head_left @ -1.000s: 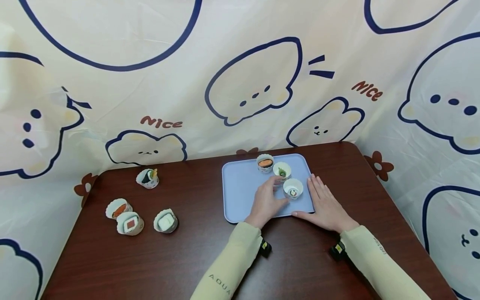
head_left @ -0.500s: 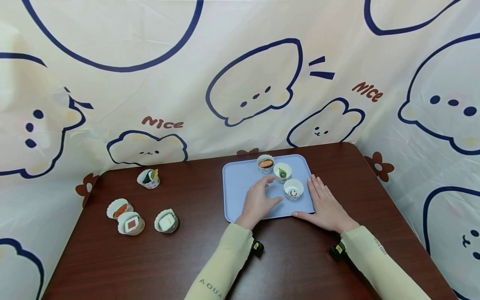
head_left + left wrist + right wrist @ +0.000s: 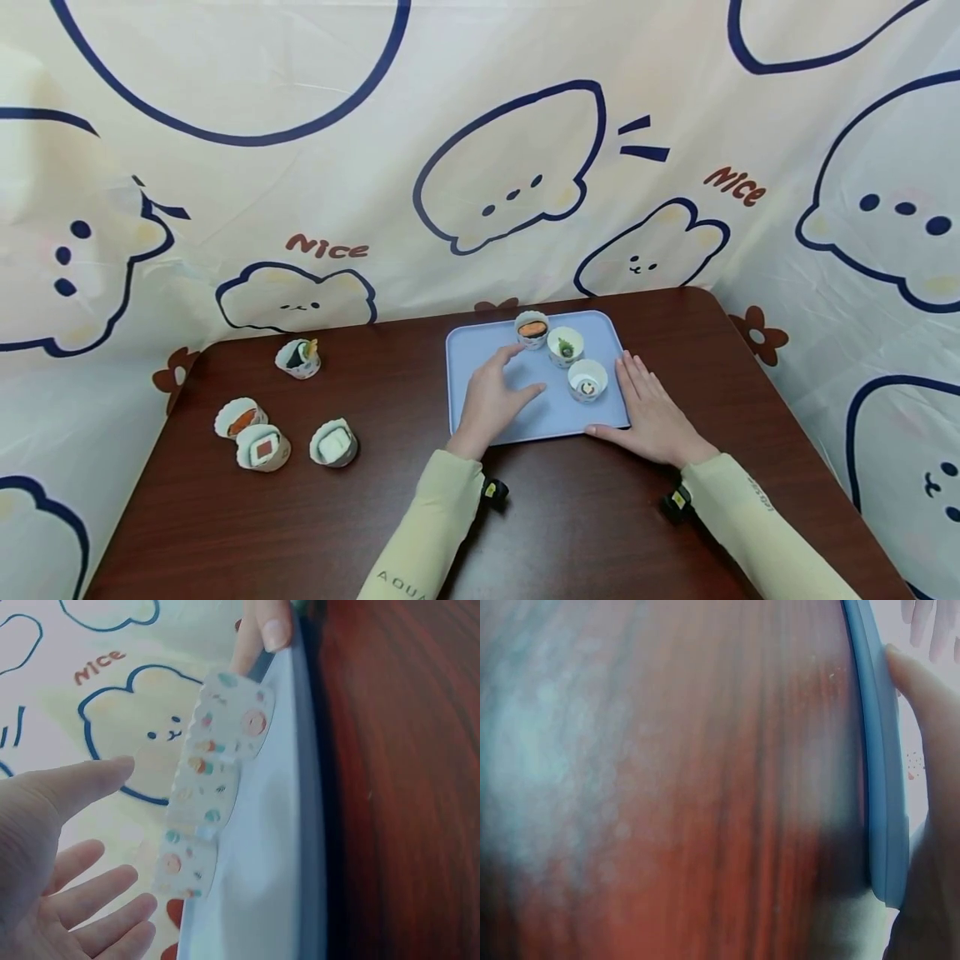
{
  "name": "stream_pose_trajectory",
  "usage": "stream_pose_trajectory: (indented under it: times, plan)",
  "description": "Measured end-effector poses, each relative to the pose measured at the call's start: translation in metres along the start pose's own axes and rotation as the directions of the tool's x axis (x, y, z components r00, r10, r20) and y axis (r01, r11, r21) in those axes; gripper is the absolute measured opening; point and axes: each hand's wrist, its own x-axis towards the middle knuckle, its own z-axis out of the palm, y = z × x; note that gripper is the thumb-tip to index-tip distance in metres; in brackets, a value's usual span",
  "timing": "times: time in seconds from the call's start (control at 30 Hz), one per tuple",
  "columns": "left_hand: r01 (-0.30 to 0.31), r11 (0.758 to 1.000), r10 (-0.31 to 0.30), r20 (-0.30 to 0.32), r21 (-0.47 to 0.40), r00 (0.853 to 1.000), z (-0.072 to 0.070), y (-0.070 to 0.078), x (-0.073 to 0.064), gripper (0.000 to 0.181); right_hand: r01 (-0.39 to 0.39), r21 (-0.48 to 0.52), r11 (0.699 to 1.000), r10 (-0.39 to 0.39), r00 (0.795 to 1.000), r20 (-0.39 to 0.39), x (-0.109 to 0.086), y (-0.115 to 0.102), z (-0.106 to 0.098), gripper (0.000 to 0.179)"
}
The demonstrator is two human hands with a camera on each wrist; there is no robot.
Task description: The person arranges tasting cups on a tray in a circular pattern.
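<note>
My left hand (image 3: 487, 400) is over the left part of the blue tray (image 3: 468, 367), thumb and fingers spread, holding nothing. Three patterned paper cups stand in a slanting row on the tray: one with an orange-topped sushi piece (image 3: 532, 329), one with a green-topped piece (image 3: 566, 347), and a nearer one with a small white roll (image 3: 587, 381). In the left wrist view the spread fingers are apart from the cups' printed sides (image 3: 202, 791). My right hand (image 3: 660, 417) rests at the tray's right front corner, fingers straight along its side and thumb at the front rim.
On the dark wooden table (image 3: 405, 500) at the left stand more filled cups: a seaweed-wrapped piece (image 3: 298, 358), an orange-topped one (image 3: 240, 417), a red-centred one (image 3: 262, 448) touching it, and a white one (image 3: 333, 442). A printed cloth (image 3: 480, 125) hangs behind.
My left hand has drawn away to the left from the nearest cup, its fingers spread wider. The right hand, tray and cups stay where they were.
</note>
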Motion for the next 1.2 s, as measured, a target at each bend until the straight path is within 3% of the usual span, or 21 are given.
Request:
stream_pose_trajectory:
  times: [0.57, 0.9, 1.2]
  plan:
    - [0.043, 0.998, -0.039, -0.113, 0.036, 0.993, -0.043, -0.023, -0.013, 0.072, 0.005, -0.010, 1.000, -0.005, 1.000, 0.005, -0.001, 0.000, 0.000, 0.126]
    - [0.077, 0.996, -0.071, -0.151, 0.033, 0.986, -0.070, -0.043, -0.029, 0.073, 0.010, -0.025, 1.000, -0.010, 1.000, 0.000, 0.000, -0.001, 0.000, 0.126]
    - [0.079, 0.996, -0.069, -0.184, 0.050, 0.980, -0.100, -0.052, -0.045, 0.076, 0.004, -0.025, 1.000, -0.004, 1.000, -0.002, -0.001, -0.001, 0.000, 0.127]
